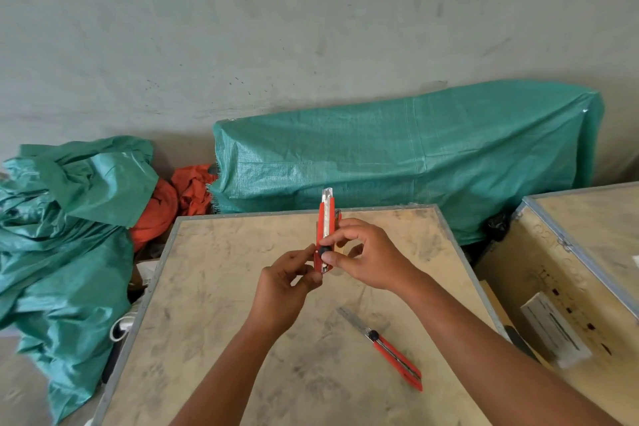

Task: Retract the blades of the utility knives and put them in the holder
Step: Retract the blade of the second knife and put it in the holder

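Note:
I hold a red utility knife point(325, 225) upright over the middle of a wooden crate top point(214, 287). Its blade tip sticks out a little at the top. My left hand point(283, 290) pinches the knife's lower end. My right hand point(366, 256) grips its body, with the thumb on the black slider knob. A second red utility knife point(394, 354) lies flat on the crate to the right, its long blade extended toward the upper left. I cannot see a holder; something behind my right hand is hidden.
A second wooden crate point(570, 252) with a metal edge stands at the right. Green tarps point(397, 156) and orange cloth point(166, 204) lie on the grey floor behind and to the left of the crate.

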Available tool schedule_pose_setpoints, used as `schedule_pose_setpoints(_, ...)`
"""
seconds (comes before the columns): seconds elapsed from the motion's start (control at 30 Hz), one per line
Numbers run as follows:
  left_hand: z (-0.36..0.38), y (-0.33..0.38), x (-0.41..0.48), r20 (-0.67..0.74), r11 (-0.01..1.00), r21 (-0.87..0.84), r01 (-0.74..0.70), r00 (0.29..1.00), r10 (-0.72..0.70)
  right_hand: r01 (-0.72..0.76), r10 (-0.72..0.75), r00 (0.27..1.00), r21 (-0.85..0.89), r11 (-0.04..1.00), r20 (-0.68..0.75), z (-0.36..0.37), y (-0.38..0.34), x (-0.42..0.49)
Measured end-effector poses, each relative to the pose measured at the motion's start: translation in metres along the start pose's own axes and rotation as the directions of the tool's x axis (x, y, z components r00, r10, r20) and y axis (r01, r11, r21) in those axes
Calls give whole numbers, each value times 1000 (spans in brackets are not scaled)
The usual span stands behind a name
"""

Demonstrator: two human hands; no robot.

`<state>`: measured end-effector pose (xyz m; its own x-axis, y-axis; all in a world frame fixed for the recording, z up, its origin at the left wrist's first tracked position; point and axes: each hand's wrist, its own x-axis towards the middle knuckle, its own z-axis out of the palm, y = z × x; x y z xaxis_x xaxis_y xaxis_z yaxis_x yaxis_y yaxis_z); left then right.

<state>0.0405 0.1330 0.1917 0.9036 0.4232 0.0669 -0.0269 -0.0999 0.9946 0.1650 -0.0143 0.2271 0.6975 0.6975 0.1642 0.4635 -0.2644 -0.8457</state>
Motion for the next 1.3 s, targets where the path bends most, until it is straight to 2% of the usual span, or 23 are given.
schedule_pose_setpoints(0.2, 18, 2, 9, 4, 998, 56, -20, 1000, 20, 12, -13, 990, -9, 1000, -142, -4, 12, 3)
schedule_pose_setpoints(0.3, 24, -2, 19, -5, 996, 85, -15, 1000, 16, -4, 4, 991, 3, 1000, -135, -8, 21, 9)
schedule_pose_setpoints(0.5, 38, -13, 42, -11, 979, 200, 27, 1000, -25, -120, 131, 980, 81, 989, -151, -19, 51, 32)
schedule_pose_setpoints(0.67, 45, -32, 71, -10, 972, 220, 77, 997, -77, -170, 177, 976, 59, 984, -130, -22, 80, 61)
schedule_pose_setpoints(0.9, 50, -62, 131, -28, 923, 363, 128, 992, -127, -254, 251, 960, -9, 967, -126, -11, 127, 115)
schedule_pose_setpoints(0.97, 44, -105, 175, -47, 890, 393, 233, 971, -233, -309, 305, 949, -34, 951, -81, 15, 169, 158)
schedule_pose_setpoints(1.07, 40, -112, 181, -23, 860, 434, 267, 958, -285, -306, 297, 948, -70, 950, -116, 29, 174, 159)
schedule_pose_setpoints(1.17, 38, -118, 188, -38, 789, 523, 323, 934, -356, -305, 287, 948, -132, 943, -139, 40, 177, 160)
schedule_pose_setpoints(1.3, 43, -120, 197, -15, 708, 583, 399, 877, -481, -272, 244, 958, -198, 942, -154, 45, 180, 157)
